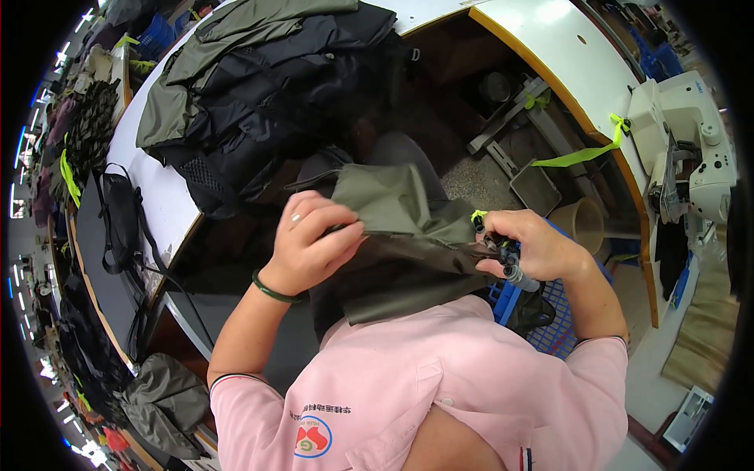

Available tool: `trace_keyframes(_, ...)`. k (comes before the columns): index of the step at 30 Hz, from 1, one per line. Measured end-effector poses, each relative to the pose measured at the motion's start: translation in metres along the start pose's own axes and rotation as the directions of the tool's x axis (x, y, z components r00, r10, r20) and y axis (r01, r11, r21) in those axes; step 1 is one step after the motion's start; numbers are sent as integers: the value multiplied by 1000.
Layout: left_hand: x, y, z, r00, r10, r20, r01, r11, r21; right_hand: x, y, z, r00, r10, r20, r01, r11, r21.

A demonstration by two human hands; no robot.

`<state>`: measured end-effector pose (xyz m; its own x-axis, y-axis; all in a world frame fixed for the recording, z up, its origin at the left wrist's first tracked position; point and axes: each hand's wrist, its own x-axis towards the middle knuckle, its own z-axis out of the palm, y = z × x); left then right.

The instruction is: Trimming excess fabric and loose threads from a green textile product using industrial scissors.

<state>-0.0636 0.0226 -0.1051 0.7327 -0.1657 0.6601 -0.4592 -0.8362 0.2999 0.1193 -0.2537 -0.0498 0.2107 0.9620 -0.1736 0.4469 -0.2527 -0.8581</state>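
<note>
Nearest to us is the pink shirt (487, 369) of the wearer, filling the bottom of the view. Just beyond it, above the lap, we find the olive cloth (385, 196), creased and stretched between the two hands, its lower, darker part hanging toward the shirt. The left hand (314, 235) has its fingers curled closed, pinching the cloth's near-left edge. The right hand (530, 247) is closed around a small dark tool (509, 255) with a grey end, at the cloth's right end; we cannot tell what kind it is, nor whether those fingers also pinch the fabric.

We judge the handling to be midway: the cloth is already taken up and spread, but it hangs loose, and we cannot read how much remains.

Farther out, a blue basket (559, 314) sits below the right forearm, partly hidden, with a tan bin (581, 224) near it. Ahead, a black jacket (267, 110) with olive parts covers much of the white table (542, 27), crowding the space beyond the cloth. At right stands a white sewing machine (695, 133).
</note>
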Motion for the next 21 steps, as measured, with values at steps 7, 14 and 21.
trace_keyframes(7,8,26,-14,946,280,-166,-267,959,95,-5,5,-4,996,-77,-54,71,993,-97)
trace_keyframes(14,7,37,-6,923,-304,235,384,752,-535,-7,13,-4,997,-49,-67,46,997,-56)
trace_keyframes(21,9,21,7,602,-299,741,785,48,-618,-2,29,-3,995,71,-69,-65,994,94)
